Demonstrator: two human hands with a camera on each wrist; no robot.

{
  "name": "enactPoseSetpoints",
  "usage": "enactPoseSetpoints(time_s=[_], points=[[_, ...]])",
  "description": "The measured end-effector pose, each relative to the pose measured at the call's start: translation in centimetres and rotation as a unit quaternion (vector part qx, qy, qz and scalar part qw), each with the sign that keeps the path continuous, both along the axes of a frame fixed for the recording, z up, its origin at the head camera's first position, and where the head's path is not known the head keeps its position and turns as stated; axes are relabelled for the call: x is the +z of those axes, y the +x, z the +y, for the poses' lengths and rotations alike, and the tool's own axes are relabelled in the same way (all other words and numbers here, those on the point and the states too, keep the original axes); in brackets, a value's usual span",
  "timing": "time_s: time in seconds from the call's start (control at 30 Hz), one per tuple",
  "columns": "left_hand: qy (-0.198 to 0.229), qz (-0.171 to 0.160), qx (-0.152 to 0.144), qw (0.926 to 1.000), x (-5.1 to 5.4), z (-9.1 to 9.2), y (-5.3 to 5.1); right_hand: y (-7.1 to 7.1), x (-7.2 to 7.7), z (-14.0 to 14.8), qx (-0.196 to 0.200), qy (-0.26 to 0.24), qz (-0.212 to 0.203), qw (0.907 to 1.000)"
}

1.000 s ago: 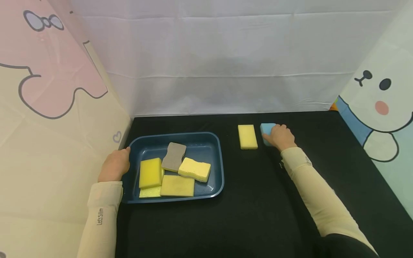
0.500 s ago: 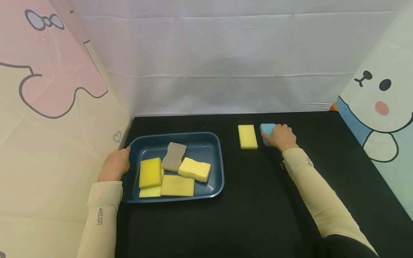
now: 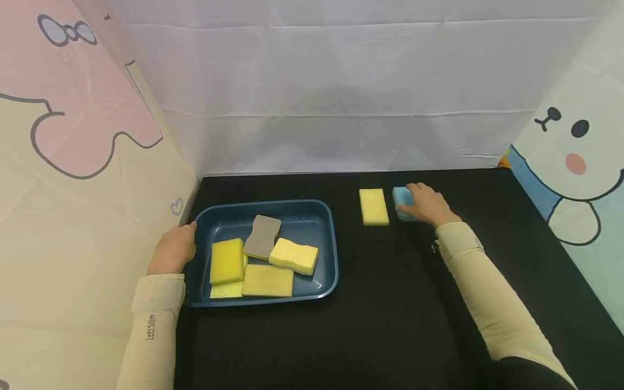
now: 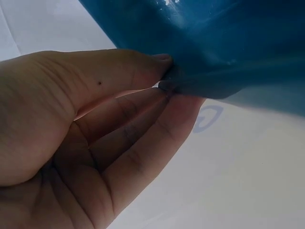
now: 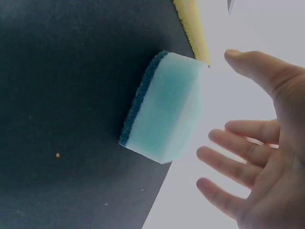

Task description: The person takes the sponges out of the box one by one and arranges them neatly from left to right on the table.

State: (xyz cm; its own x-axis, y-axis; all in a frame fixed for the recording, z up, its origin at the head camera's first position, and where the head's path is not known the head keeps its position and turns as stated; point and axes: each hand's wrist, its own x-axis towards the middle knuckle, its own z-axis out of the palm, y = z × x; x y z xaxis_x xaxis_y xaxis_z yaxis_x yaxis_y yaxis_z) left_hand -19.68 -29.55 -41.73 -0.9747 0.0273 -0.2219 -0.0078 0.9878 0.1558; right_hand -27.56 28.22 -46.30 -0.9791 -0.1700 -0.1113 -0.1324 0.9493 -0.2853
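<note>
A blue sponge (image 3: 402, 198) with a dark scouring layer lies on the black table. Just above and to its right is my right hand (image 3: 429, 205), fingers spread and apart from it; in the right wrist view a gap shows between the fingertips and the sponge (image 5: 167, 109). My left hand (image 3: 173, 250) pinches the left rim of a blue tray (image 3: 312, 208) between thumb and fingers, as the left wrist view shows. Inside the tray lie a grey sponge (image 3: 263, 235), a bright yellow sponge (image 3: 227, 262), a pale yellow sponge (image 3: 294, 256) and a flat yellow sponge (image 3: 268, 280).
Left of the blue sponge lies a separate yellow sponge (image 3: 374, 207). Another yellow piece (image 3: 226, 291) shows partly under the bright yellow one. A white cloth wall (image 3: 341, 97) closes the back, and printed sheets stand at both sides.
My right hand has let go of the blue sponge, its fingers opening and the hand drawing slightly right. The left hand and the tray stay put.
</note>
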Motion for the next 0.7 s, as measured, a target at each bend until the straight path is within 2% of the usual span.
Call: enactPoseSetpoints(time_s=[0.43,0.7], points=[[0.005,-0.007,0.005,1.0,0.1,0.1,0.0,0.7,2.1,-1.7,0.035,-0.007,0.008,0.9993],[0.001,-0.003,0.0,1.0,0.2,0.0,0.1,1.5,3.8,-4.1,0.083,0.0,0.0,0.9965]])
